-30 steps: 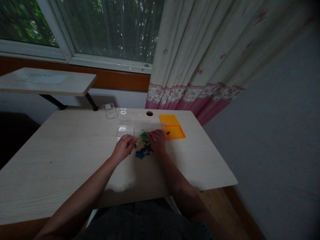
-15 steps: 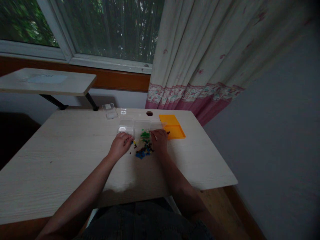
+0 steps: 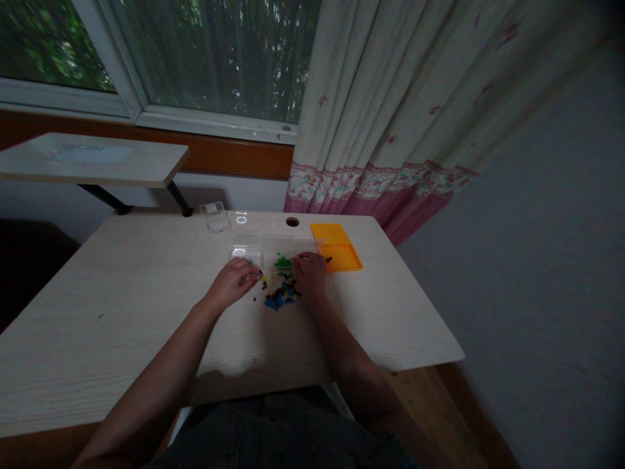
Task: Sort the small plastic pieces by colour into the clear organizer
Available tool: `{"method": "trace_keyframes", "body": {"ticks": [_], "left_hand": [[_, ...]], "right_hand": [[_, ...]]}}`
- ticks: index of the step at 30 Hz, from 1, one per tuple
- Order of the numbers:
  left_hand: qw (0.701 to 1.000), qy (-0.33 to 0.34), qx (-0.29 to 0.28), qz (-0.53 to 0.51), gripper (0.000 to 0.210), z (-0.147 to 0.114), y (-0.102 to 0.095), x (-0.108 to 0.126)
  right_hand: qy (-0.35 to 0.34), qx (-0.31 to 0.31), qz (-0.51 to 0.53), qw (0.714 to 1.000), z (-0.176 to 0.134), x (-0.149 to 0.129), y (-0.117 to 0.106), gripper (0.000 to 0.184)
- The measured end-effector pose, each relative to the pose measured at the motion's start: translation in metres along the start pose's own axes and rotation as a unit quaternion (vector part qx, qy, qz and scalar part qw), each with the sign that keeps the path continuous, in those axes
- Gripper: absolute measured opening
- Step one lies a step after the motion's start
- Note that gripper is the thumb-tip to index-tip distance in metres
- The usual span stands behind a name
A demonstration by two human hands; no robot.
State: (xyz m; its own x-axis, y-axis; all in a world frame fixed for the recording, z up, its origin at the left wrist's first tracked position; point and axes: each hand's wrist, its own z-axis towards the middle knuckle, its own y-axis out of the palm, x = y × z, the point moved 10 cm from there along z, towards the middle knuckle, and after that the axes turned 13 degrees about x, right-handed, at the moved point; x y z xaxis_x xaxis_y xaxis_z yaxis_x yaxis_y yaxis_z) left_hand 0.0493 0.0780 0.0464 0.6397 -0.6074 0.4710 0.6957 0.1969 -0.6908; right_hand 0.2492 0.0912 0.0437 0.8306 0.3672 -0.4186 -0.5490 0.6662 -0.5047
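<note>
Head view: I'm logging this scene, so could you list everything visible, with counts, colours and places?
Desk: one, pale, centre
Small pieces: many, too tiny to count; green, blue, yellow, dark; mostly mid-desk
Clear divided box: one, transparent, behind most pieces
Open case: one, orange, right of the clear divided box
Small clear case: one, transparent, desk's back edge
Desk hole: one, dark, back edge
Shelf: one, pale, back left
Sheet: one, whitish, on the shelf
Window: one, whitish frame, back left
Curtain: one, cream and pink, right of the window
Wall: one, grey, far right
Floor: brown, lower right
Clothing: dark, bottom centre
Left hand: one, bare, left of most pieces
Right hand: one, bare, right of most pieces
</note>
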Motion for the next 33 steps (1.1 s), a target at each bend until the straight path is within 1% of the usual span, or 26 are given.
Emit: {"method": "trace_keyframes", "body": {"ticks": [2, 4, 7, 14, 16, 29, 33], "left_hand": [[1.0, 0.013, -0.02, -0.005, 0.016, -0.001, 0.003, 0.003], [0.999, 0.02, -0.033, -0.006, 0.018, -0.002, 0.007, 0.005], [0.999, 0.027, -0.039, -0.002, 0.021, -0.004, 0.011, 0.005], [0.997, 0.043, -0.057, 0.024, 0.022, -0.007, 0.016, 0.007], [0.997, 0.044, -0.061, 0.035, 0.022, -0.007, 0.018, 0.008], [0.996, 0.032, -0.067, 0.057, 0.015, -0.011, 0.025, 0.005], [0.995, 0.032, -0.066, 0.073, 0.012, -0.01, 0.026, 0.008]], "right_hand": [[0.0, -0.002, -0.004, 1.0, 0.0, 0.0, 0.0, 0.016], [0.002, -0.006, -0.006, 1.0, -0.001, -0.001, 0.001, 0.015], [0.009, -0.017, -0.012, 1.0, -0.002, 0.0, 0.002, 0.015], [0.027, -0.087, -0.045, 0.995, -0.005, 0.002, 0.013, 0.017], [0.027, -0.095, -0.051, 0.994, -0.006, 0.002, 0.014, 0.018], [0.015, -0.081, -0.038, 0.996, -0.005, 0.001, 0.014, 0.018], [0.02, -0.072, -0.032, 0.997, -0.005, 0.001, 0.012, 0.016]]}}
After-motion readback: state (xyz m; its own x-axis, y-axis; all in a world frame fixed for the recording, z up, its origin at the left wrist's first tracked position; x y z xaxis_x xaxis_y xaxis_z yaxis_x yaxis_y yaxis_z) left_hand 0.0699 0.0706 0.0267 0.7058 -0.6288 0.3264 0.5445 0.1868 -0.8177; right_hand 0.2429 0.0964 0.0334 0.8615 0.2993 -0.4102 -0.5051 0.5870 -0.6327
